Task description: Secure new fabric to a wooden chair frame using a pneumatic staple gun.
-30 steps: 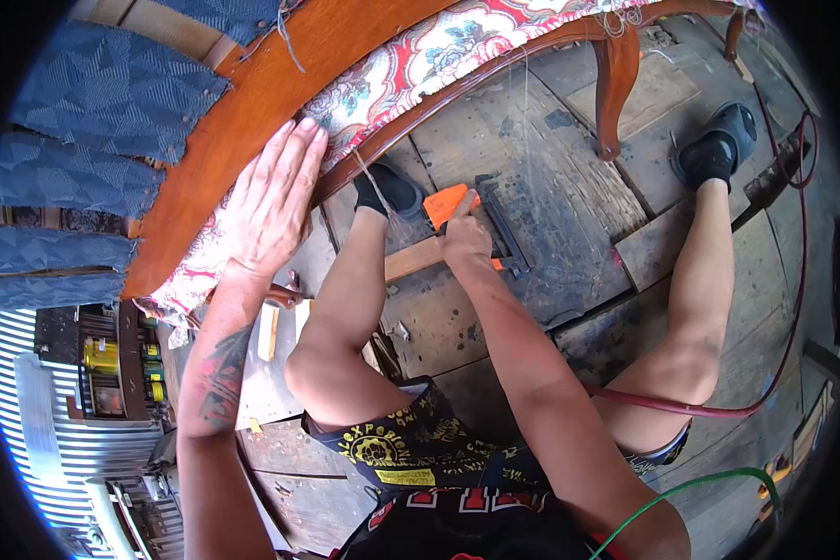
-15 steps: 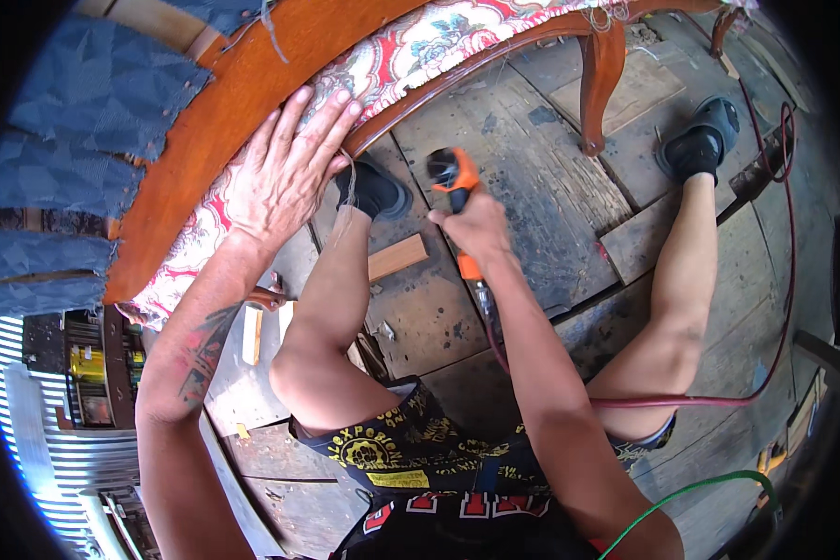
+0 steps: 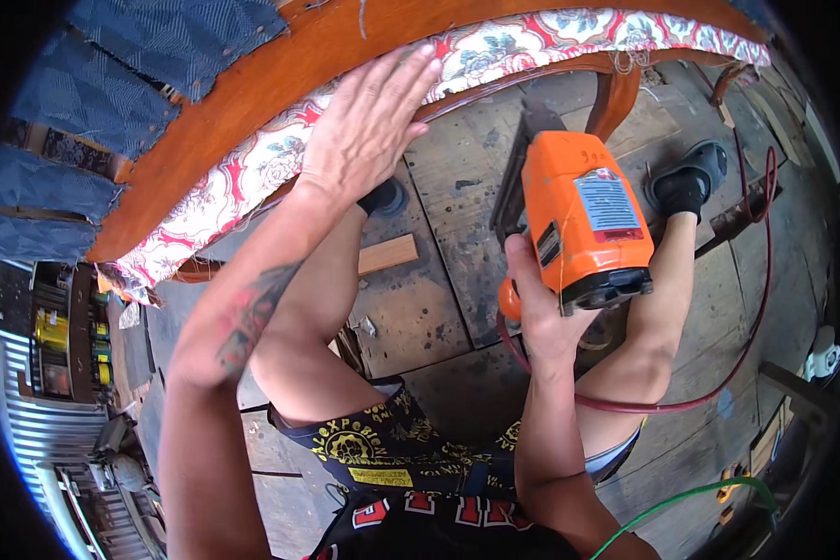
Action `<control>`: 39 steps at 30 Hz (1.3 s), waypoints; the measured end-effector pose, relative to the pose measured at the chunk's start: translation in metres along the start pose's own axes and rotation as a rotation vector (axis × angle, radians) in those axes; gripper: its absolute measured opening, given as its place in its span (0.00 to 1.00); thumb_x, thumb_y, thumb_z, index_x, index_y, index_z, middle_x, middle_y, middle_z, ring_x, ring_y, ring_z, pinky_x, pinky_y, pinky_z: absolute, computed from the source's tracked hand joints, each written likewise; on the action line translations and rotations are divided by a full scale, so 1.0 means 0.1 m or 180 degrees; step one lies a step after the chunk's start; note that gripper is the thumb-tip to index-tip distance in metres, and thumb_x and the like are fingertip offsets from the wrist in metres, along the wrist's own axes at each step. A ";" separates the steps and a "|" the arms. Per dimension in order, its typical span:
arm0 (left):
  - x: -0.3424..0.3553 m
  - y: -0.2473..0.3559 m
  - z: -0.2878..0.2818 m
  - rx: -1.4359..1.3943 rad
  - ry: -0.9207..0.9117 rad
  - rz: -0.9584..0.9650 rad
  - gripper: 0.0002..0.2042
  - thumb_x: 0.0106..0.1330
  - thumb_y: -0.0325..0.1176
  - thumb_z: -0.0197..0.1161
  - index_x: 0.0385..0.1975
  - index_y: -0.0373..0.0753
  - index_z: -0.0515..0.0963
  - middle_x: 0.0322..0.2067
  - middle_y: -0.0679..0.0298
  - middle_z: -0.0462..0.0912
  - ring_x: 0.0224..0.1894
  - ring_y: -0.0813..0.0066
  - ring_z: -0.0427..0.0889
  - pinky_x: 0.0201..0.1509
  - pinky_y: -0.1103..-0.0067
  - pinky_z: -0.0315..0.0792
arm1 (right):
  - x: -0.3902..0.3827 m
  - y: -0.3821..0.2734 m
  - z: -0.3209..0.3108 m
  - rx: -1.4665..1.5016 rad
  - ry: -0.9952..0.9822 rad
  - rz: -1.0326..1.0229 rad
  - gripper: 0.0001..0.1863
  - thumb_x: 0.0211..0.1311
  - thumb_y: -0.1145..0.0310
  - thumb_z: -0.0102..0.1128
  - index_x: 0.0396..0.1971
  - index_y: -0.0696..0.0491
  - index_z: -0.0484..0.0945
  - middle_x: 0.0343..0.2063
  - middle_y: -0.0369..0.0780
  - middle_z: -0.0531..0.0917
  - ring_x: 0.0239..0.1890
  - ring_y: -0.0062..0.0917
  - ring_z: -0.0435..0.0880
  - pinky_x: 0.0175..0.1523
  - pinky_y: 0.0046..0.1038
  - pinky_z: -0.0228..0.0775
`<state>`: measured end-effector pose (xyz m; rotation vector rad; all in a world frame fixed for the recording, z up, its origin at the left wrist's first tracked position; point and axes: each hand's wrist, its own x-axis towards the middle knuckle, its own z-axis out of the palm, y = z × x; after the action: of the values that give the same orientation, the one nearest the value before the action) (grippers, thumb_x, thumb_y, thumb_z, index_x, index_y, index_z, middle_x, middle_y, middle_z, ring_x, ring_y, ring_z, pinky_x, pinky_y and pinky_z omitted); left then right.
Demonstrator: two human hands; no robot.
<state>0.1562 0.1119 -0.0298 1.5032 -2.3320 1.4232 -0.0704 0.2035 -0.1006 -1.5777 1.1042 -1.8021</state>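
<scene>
My left hand lies flat, fingers spread, on the red-and-white flowered fabric stretched over a curved orange-brown wooden chair frame. My right hand grips the handle of an orange pneumatic staple gun, lifted up close to the camera below the frame's edge. A dark red air hose runs from the gun across my right leg. The gun's nose is hidden behind its body.
Rough wooden floorboards lie under my legs, with a small wood offcut near my left knee. A carved chair leg stands beyond the gun. Blue quilted cloth covers the upper left. A green cable crosses the lower right.
My right hand has raised the staple gun from the floor up toward the camera and the chair edge. My left hand stays pressed on the fabric.
</scene>
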 end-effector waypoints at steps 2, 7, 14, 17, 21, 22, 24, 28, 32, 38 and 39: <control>-0.02 -0.03 0.12 0.0504 -0.0016 0.0277 0.37 0.72 0.58 0.47 0.76 0.45 0.50 0.77 0.66 0.47 0.78 0.67 0.47 0.81 0.66 0.38 | -0.02 0.01 -0.01 0.0269 0.0004 0.0678 0.12 0.54 0.76 0.73 0.37 0.59 0.82 0.34 0.40 0.87 0.36 0.29 0.86 0.47 0.30 0.75; -0.04 0.03 0.16 0.0730 0.0001 0.0303 0.38 0.73 0.60 0.43 0.77 0.45 0.48 0.78 0.66 0.44 0.79 0.67 0.44 0.81 0.65 0.35 | -0.01 0.14 0.01 0.0926 -0.0004 0.1143 0.12 0.55 0.72 0.76 0.35 0.58 0.82 0.29 0.37 0.85 0.30 0.23 0.82 0.40 0.25 0.74; -0.58 0.32 0.15 0.0155 -0.0613 0.0304 0.31 0.70 0.39 0.50 0.73 0.41 0.58 0.74 0.63 0.57 0.76 0.66 0.55 0.79 0.66 0.47 | -0.05 0.32 0.07 0.0056 -0.0276 -0.0272 0.10 0.55 0.74 0.73 0.38 0.56 0.86 0.35 0.40 0.88 0.37 0.32 0.87 0.45 0.34 0.77; -0.68 0.18 0.04 -0.0499 0.0254 0.0632 0.27 0.68 0.34 0.51 0.69 0.43 0.67 0.66 0.65 0.71 0.68 0.68 0.67 0.75 0.68 0.56 | -0.02 0.33 0.12 0.0468 -0.0279 0.0186 0.09 0.55 0.69 0.74 0.35 0.53 0.86 0.35 0.39 0.88 0.38 0.31 0.87 0.45 0.33 0.77; -0.46 0.07 -0.02 -0.0046 0.0641 -0.0200 0.26 0.66 0.32 0.53 0.67 0.49 0.70 0.60 0.72 0.77 0.63 0.71 0.72 0.72 0.68 0.57 | 0.03 0.55 0.20 -0.0184 -0.0553 -0.0896 0.18 0.55 0.73 0.76 0.44 0.60 0.80 0.40 0.39 0.85 0.40 0.27 0.84 0.50 0.29 0.74; -0.45 0.10 0.01 -0.0058 0.0658 -0.0198 0.26 0.66 0.32 0.53 0.67 0.49 0.70 0.60 0.72 0.77 0.63 0.71 0.72 0.72 0.68 0.57 | 0.04 0.66 0.23 -0.0031 -0.0600 -0.0690 0.16 0.56 0.74 0.75 0.43 0.60 0.81 0.39 0.40 0.86 0.41 0.28 0.85 0.50 0.31 0.74; -0.45 0.19 0.10 0.0227 0.0543 -0.0230 0.25 0.66 0.31 0.53 0.65 0.48 0.71 0.61 0.73 0.77 0.63 0.72 0.72 0.71 0.69 0.56 | 0.15 0.70 0.27 0.0372 -0.0680 -0.0699 0.12 0.57 0.76 0.70 0.41 0.59 0.83 0.36 0.41 0.88 0.40 0.31 0.88 0.49 0.32 0.76; -0.52 0.25 0.08 -0.0270 0.0914 -0.0313 0.23 0.62 0.31 0.58 0.60 0.51 0.77 0.56 0.74 0.81 0.59 0.74 0.75 0.61 0.72 0.58 | 0.16 0.80 0.31 -0.0271 -0.0735 -0.0867 0.10 0.57 0.74 0.70 0.39 0.56 0.84 0.37 0.39 0.88 0.40 0.30 0.87 0.47 0.29 0.76; -0.51 0.35 0.14 -0.0337 0.1021 -0.0743 0.25 0.59 0.32 0.62 0.59 0.53 0.77 0.50 0.75 0.83 0.56 0.74 0.77 0.60 0.73 0.57 | 0.02 0.91 0.24 -0.0292 -0.0579 -0.0531 0.09 0.58 0.75 0.69 0.38 0.58 0.83 0.36 0.39 0.87 0.41 0.30 0.87 0.47 0.29 0.77; -0.49 0.48 0.48 0.0038 0.0844 -0.1569 0.27 0.69 0.48 0.60 0.68 0.54 0.68 0.68 0.59 0.64 0.73 0.57 0.56 0.74 0.63 0.39 | 0.05 0.85 0.31 0.0050 -0.0800 -0.0536 0.10 0.57 0.78 0.63 0.40 0.57 0.84 0.39 0.40 0.88 0.45 0.30 0.87 0.51 0.31 0.76; -0.48 0.51 0.53 0.0230 0.0868 -0.1647 0.27 0.70 0.49 0.58 0.69 0.55 0.68 0.68 0.59 0.64 0.73 0.56 0.55 0.74 0.62 0.37 | 0.07 0.81 0.31 0.0165 -0.0917 -0.0425 0.11 0.57 0.78 0.62 0.40 0.56 0.85 0.40 0.41 0.88 0.46 0.31 0.87 0.51 0.31 0.76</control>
<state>0.1665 0.1150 -0.1168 1.6426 -1.5976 1.4592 -0.0527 0.1463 -0.1635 -1.8469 0.8300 -1.6046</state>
